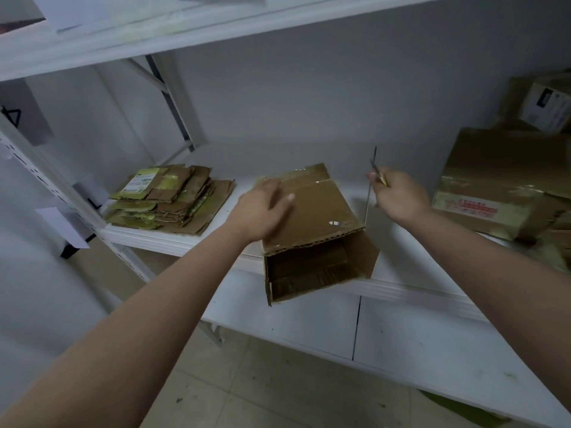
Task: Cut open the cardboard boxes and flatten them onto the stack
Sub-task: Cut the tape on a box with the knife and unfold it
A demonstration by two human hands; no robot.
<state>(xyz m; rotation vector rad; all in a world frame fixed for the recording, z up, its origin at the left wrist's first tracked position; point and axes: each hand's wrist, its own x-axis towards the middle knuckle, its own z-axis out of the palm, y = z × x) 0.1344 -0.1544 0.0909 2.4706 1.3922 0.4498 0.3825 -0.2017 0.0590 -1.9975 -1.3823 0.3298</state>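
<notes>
Head view: left hand (262, 208) flat on box (312, 211)

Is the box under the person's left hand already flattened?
No: the box under the left hand still stands hollow, its near end open, unlike the flat stack beside it.

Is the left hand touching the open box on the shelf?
Touching. The head view shows the left hand lying flat on the top panel of the box.
</notes>
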